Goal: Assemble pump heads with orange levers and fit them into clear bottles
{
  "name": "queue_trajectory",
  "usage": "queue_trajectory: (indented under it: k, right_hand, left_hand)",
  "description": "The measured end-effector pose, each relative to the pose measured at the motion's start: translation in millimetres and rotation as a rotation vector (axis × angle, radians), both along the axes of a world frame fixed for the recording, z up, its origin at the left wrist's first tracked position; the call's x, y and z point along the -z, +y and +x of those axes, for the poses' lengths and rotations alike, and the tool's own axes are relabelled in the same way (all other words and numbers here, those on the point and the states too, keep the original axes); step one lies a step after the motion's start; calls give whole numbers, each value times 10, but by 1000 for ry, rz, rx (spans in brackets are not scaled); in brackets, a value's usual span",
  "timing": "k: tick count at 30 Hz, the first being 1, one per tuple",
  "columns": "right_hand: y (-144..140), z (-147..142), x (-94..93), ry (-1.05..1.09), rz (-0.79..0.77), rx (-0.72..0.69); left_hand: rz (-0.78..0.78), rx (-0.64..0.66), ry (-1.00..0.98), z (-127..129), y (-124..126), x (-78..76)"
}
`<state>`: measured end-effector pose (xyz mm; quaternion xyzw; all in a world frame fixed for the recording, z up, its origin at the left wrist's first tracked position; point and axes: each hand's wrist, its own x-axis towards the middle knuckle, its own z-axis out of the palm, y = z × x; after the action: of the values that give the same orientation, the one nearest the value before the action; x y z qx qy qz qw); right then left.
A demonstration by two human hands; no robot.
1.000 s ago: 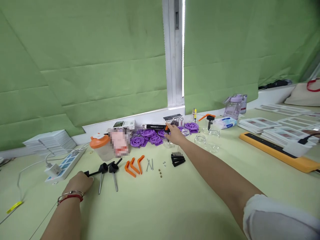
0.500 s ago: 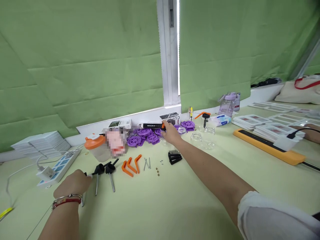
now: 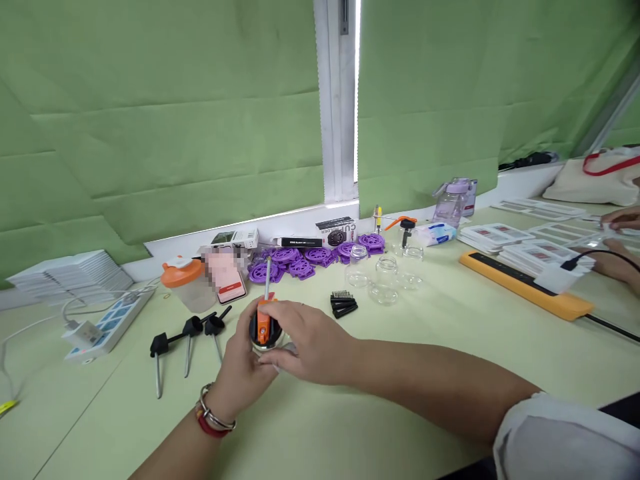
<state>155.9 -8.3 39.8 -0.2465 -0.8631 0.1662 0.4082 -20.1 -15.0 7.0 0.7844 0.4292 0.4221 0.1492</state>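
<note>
Both hands have drawn together: right hand (image 3: 310,343) and left hand (image 3: 245,363) each grip the orange-and-black screwdriver (image 3: 263,323) between them.

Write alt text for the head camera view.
Both hands meet at the table's middle: the left hand and right hand hold a small black-and-orange part with a metal rod sticking up. Behind lie purple gears, glass jars and black-handled pins.

The table (image 3: 400,373) was pale green, the wheels (image 3: 300,263) purple, the tool (image 3: 263,323) orange and black, the blinds (image 3: 150,133) green.
</note>
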Motion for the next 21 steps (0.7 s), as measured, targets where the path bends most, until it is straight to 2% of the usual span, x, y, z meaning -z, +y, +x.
queue_trajectory:
  k: [3,5,7,9,14,21]
  right_hand:
    - [151,139,80,73,-203,-31]
    - [316,269,147,58,-281,113]
    - [453,375,249,-144,-326,180]
    - [529,430,381,-320,-359,124]
    - [604,372,668,-522,-280,4]
    - [809,261,768,-492,-155,-68]
  left_hand:
    - [-69,-44,-98,-5,-9,-17]
    - [-72,-96,-174,-38,16,-56]
    - [-54,-139,-216,-68,46,-86]
    - [-41,-161,-223,-90,70,-94]
    - [-39,-163,-188,-109,91,-54]
    - [-39,-170,-108,-109,81,-67]
